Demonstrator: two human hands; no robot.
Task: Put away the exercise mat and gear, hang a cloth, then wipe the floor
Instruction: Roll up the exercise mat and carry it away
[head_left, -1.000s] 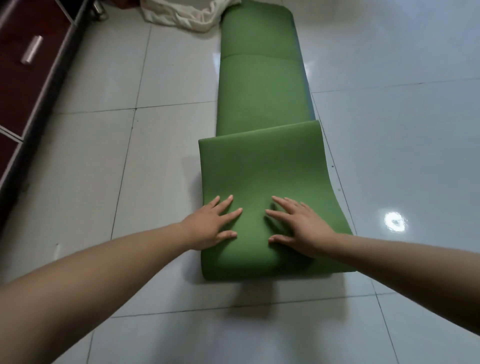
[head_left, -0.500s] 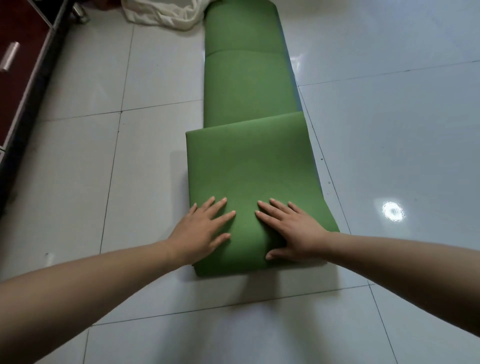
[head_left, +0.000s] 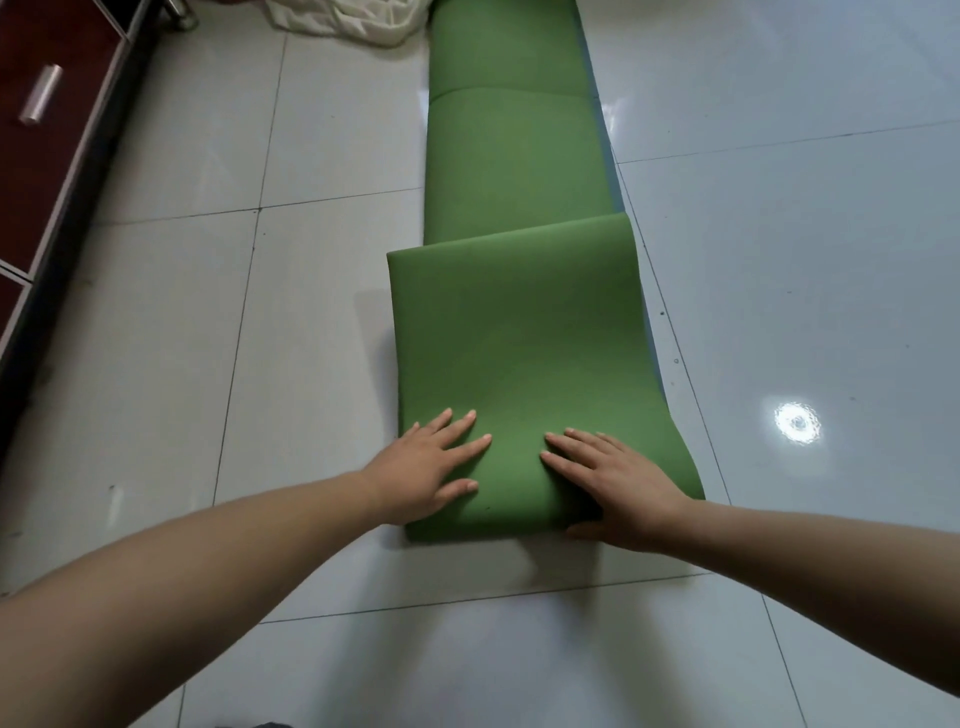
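Note:
A green exercise mat (head_left: 511, 156) lies lengthwise on the tiled floor, running away from me. Its near end is folded over onto itself, making a doubled flap (head_left: 519, 332) with a rounded fold at my side. My left hand (head_left: 428, 467) rests flat on the flap's near left part, fingers spread. My right hand (head_left: 618, 483) presses flat on the near right part, its thumb down by the fold's edge. Neither hand grips anything. A crumpled white cloth (head_left: 345, 21) lies on the floor at the top, left of the mat's far end.
A dark red cabinet (head_left: 47, 130) with a silver handle (head_left: 40, 94) runs along the left edge. Glossy grey tiles (head_left: 779, 312) lie on both sides of the mat, with a bright light reflection (head_left: 797, 422) to the right.
Both hands stay flat on the folded flap with hardly any shift. The flap's far edge has flattened and settled slightly. The view has drifted a little.

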